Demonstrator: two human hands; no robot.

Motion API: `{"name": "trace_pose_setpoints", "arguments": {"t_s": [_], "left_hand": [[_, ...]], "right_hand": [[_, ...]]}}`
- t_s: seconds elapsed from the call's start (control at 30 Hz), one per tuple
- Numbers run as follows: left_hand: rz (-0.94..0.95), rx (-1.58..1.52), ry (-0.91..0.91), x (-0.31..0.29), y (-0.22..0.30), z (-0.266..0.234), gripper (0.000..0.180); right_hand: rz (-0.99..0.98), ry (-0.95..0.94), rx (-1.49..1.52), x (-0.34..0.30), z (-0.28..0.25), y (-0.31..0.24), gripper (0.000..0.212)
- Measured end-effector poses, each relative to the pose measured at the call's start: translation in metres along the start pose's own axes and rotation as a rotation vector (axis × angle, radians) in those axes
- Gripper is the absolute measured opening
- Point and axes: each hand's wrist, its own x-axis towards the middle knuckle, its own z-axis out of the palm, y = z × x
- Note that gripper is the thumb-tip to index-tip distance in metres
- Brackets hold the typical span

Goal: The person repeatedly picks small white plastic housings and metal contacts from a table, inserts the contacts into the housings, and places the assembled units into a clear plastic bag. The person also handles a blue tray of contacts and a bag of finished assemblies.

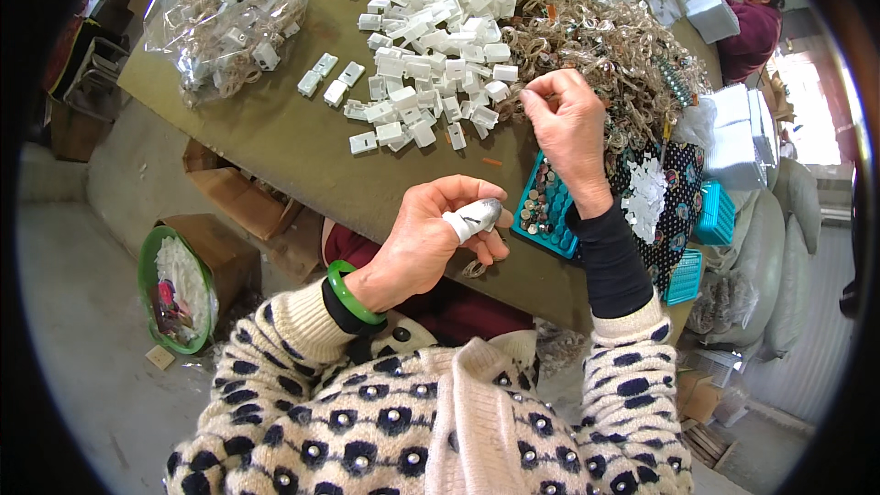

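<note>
My left hand [412,234] is closed over the table's near edge, its thumb wrapped in a white covering [472,218] with a grey tip. Just below its fingers shows a small loop of thin clear wire [474,268]; what they hold is hidden. My right hand [570,124] pinches thumb and forefinger together beside a tangled heap of brownish clear wires [596,37]; anything between them is too small to make out. Left of it spreads a large pile of small white plastic cases [431,64]. A blue-green tray [541,211] with small round metallic pieces sits beneath my right wrist.
A clear bag of wired white cases [229,18] stands far left on the table [275,137]. White chips [645,197] lie on dark patterned cloth [683,165]. Teal baskets [718,213] and sacks [779,247] are right; a green-rimmed bin [147,280] is left. Another person [752,27] sits far right.
</note>
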Motion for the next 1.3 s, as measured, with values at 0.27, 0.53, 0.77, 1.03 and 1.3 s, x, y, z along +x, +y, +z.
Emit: {"name": "trace_pose_setpoints", "arguments": {"t_s": [0.27, 0.53, 0.77, 1.03, 1.3], "left_hand": [[-0.012, 0.026, -0.029, 0.000, -0.002, -0.003, 0.016], [0.016, -0.041, -0.036, 0.004, -0.005, -0.006, 0.015], [0.025, -0.050, -0.052, 0.004, -0.005, -0.007, 0.014], [0.108, -0.175, -0.142, 0.005, 0.011, -0.005, 0.037], [0.057, -0.154, -0.054, 0.002, 0.021, 0.013, 0.019]], "right_hand": [[0.347, 0.054, 0.993, 0.018, -0.033, -0.005, 0.002], [0.211, 0.108, 1.184, 0.023, -0.058, -0.019, 0.003], [0.301, -0.029, 1.008, 0.001, -0.039, -0.009, 0.002], [0.486, -0.086, 1.601, -0.050, -0.044, -0.024, 0.008], [0.394, -0.148, 1.497, -0.084, -0.031, -0.038, 0.012]]}}
